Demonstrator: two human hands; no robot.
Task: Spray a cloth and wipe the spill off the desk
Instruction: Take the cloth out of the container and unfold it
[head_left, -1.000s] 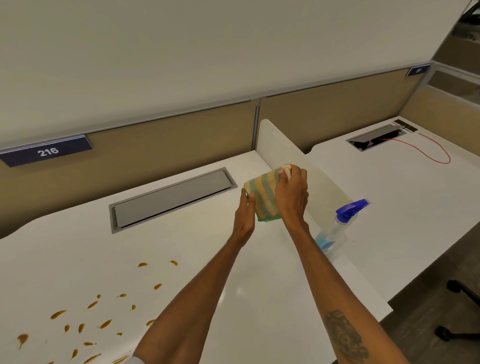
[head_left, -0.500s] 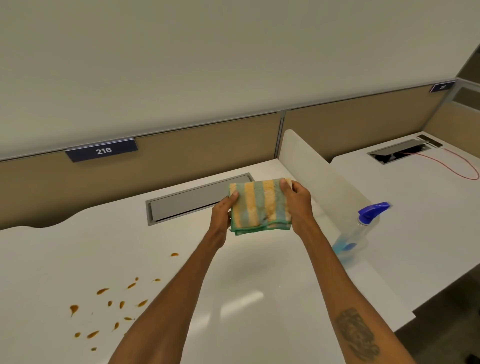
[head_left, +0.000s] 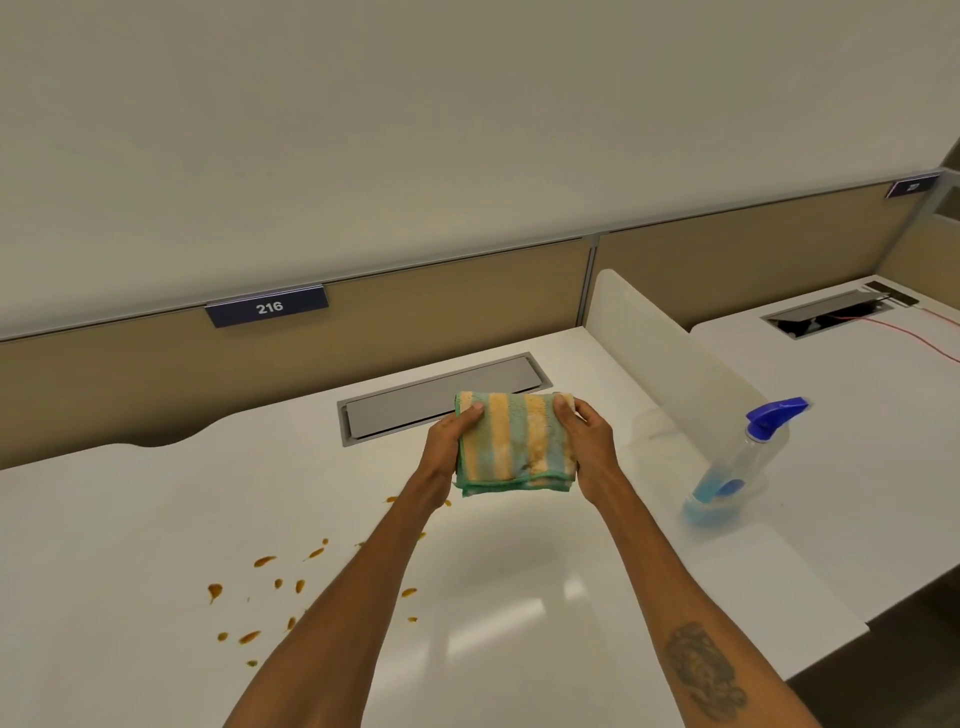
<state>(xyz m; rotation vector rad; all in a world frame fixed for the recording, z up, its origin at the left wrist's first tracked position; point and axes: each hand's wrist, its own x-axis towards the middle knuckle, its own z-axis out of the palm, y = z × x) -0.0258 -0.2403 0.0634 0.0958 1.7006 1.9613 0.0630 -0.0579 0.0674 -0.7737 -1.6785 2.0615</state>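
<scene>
Both hands have drawn the folded cloth down and flattened it out since a moment ago, when it was bunched upright near the divider; the view has swung too, so more of the spill now shows. Nearest, at about seven o'clock from the cloth, the brown spill lies scattered as drops across the white desk, partly hidden under the left forearm and not yet wiped. Above it, the left hand pinches the left edge of the striped cloth with its thumb on top, and the right hand grips the right edge likewise, so the cloth is held taut in the air over the desk, clear of the surface. At three o'clock from the cloth, well apart, the spray bottle stands upright beside the white divider panel, with blue liquid low in it, untouched. Farther off at twelve o'clock sits the grey cable tray lid, and beyond that the nameplate reading 216. Judging by this, the cloth is readied for spraying, so one hand would need to free itself for the bottle.
</scene>
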